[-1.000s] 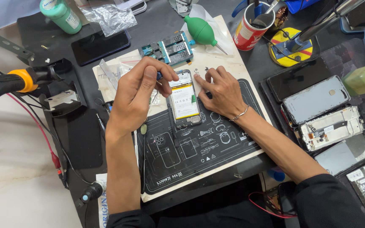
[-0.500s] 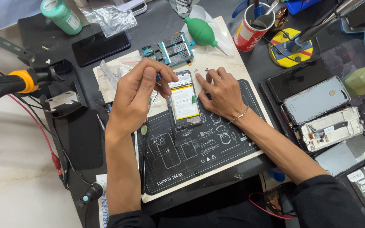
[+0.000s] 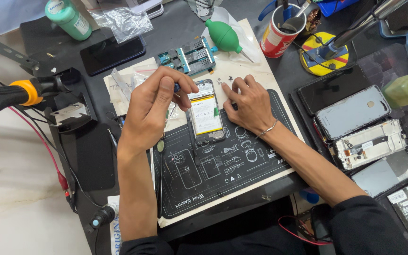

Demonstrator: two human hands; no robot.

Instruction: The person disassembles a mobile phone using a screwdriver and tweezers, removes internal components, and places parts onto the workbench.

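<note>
The opened phone point(image 3: 205, 114) lies back-up on the dark repair mat point(image 3: 242, 174), its back cover off and the pale battery showing. Its long axis runs away from the person, leaning a little to the left at the far end; the far, upper end points toward the blue board holder point(image 3: 187, 55), the near end toward the printed diagrams on the mat.

Little has changed over the last second: the phone sits in the same spot and at the same angle. The left hand point(image 3: 154, 106) has stayed at the phone's upper left corner, its grip pinched shut on a small blue-tipped tool point(image 3: 177, 87) whose point I cannot see. The right hand point(image 3: 249, 101) has stayed flat beside the phone's right edge, fingers spread and pressing the mat, gripping nothing. This reads as steady work at one point near the top of the phone, the other hand bracing.

Farther out on the bench point(image 3: 175, 28) are a green air blower point(image 3: 223, 35), a red cup of tools point(image 3: 279, 33), and, to the right, other dismantled phones point(image 3: 364, 137).
</note>
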